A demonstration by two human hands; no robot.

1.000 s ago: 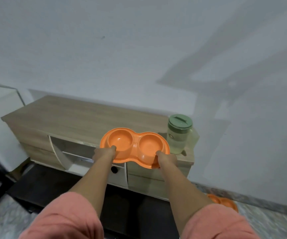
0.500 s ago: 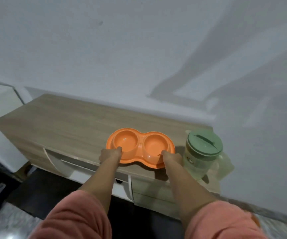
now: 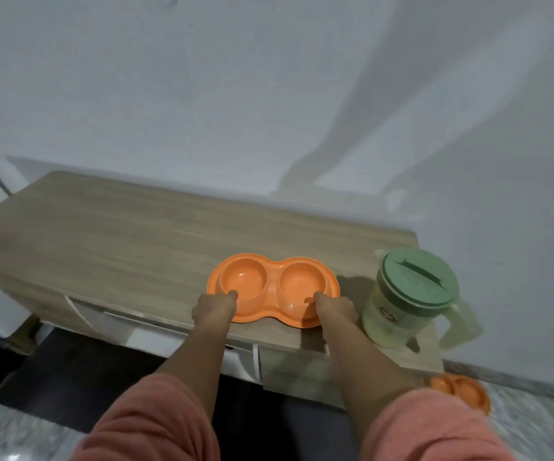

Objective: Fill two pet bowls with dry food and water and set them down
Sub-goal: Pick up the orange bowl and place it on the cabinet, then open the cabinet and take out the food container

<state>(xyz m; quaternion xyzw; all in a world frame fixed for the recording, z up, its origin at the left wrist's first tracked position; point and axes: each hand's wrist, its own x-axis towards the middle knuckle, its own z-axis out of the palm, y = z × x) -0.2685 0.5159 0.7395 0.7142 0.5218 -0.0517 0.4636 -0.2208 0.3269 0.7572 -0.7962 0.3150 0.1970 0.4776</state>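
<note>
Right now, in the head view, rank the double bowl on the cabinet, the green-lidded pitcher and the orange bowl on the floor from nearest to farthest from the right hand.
1. Orange double bowl, on the cabinet top: the right hand holds its near rim.
2. Green-lidded pitcher, just right of the hand, on the cabinet's right end.
3. Second orange bowl, down on the floor, lower right, partly hidden by the sleeve.

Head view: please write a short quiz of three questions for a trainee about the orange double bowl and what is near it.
1. True or false: both wells of the orange double bowl are empty.
2. What stands on the cabinet to the right of that bowl? A) a green-lidded jug B) a bag of food C) a cup
3. Which hands hold the bowl's near rim?

Key:
1. True.
2. A, the jug.
3. Both, the left hand and the right hand.
</note>
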